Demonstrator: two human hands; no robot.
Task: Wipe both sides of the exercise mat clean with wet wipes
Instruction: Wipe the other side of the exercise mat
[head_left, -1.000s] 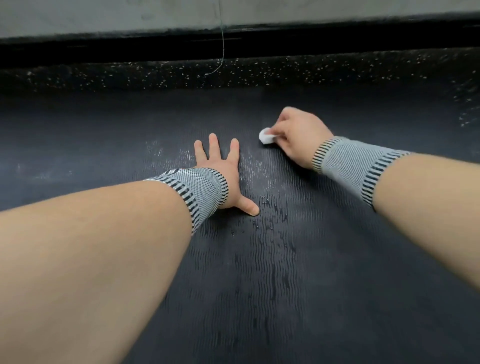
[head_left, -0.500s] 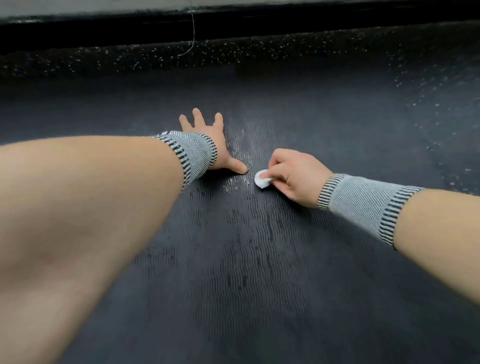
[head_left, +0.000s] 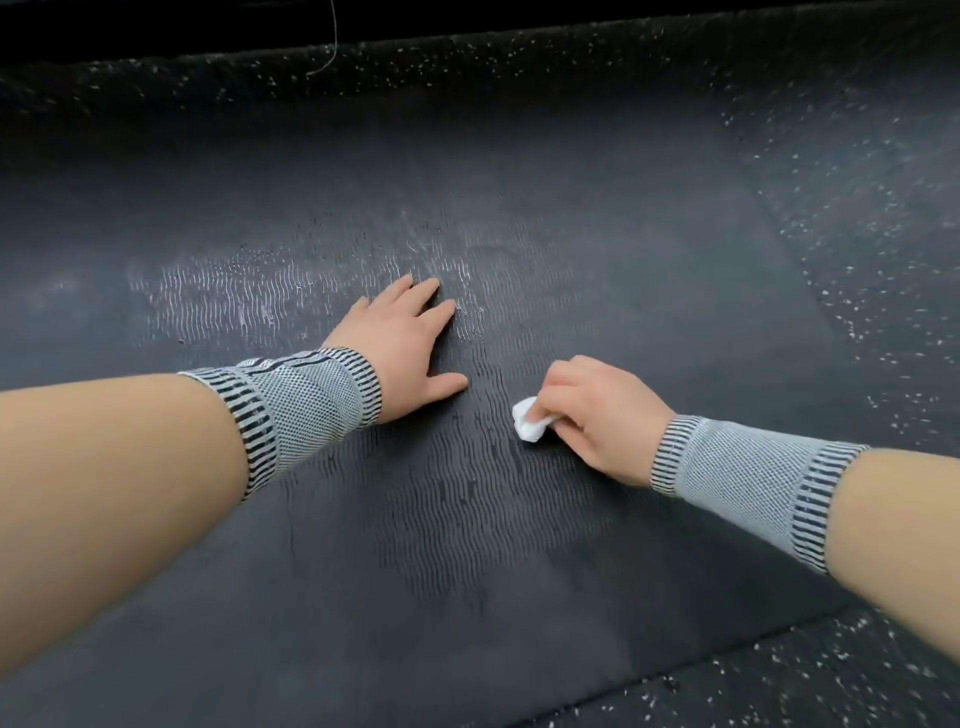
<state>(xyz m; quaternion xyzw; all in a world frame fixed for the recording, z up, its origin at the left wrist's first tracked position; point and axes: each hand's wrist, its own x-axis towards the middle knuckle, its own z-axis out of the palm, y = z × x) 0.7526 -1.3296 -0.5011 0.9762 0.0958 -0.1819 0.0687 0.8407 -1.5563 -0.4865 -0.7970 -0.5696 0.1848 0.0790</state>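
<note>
A dark ribbed exercise mat (head_left: 467, 519) lies flat across the floor and fills most of the view. My left hand (head_left: 402, 343) rests palm down on it with straight fingers, near the middle. My right hand (head_left: 597, 415) pinches a small crumpled white wet wipe (head_left: 530, 426) and presses it onto the mat, just to the right of my left thumb. Wet glistening streaks show on the mat beyond and left of my left hand. Both wrists wear grey striped bands.
Black speckled rubber flooring (head_left: 857, 260) surrounds the mat at the right, far side and near right corner. A dark wall base (head_left: 467, 21) runs along the top, with a thin cord (head_left: 332, 36) hanging in front of it.
My right hand has dragged the wipe toward me along the mat, from beyond my left hand to beside its thumb. The view has tilted down, showing the mat's near right edge.
</note>
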